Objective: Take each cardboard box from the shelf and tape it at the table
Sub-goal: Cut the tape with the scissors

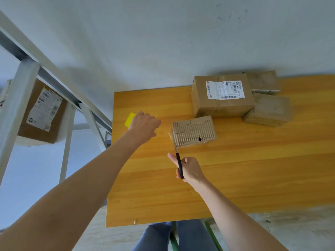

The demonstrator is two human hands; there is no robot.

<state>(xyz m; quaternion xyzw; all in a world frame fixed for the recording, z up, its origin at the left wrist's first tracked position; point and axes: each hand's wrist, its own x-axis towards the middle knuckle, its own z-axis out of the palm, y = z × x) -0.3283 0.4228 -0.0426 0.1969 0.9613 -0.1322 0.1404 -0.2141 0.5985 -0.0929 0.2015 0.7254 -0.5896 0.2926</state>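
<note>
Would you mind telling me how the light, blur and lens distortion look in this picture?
Head view: soft, even light, no harsh glare on the table; faint shadow on the wall behind the large box; wide lens splays the shelf frame; left hand slightly smeared, right hand sharper.

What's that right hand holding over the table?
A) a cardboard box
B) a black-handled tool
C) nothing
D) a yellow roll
B: the right hand grips a slim black-handled tool, its tip pointing toward the small ribbed box.
</note>
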